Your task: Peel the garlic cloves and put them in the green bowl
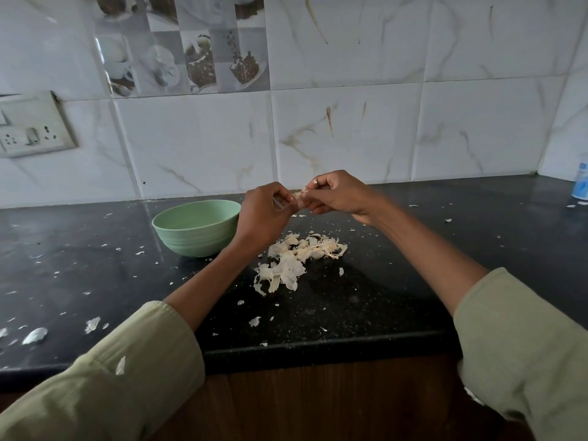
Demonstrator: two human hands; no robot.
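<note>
Both hands, left hand [265,214] and right hand [337,195], pinch 1 garlic clove [297,195] between them above the counter [397,297], likely so skins [296,259] drop clear of the green bowl [194,227] just left.

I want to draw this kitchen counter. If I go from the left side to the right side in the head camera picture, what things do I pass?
Wall socket → green bowl → left hand → garlic clove pinched by both hands → right hand → white and blue bottle at the far right edge.
</note>
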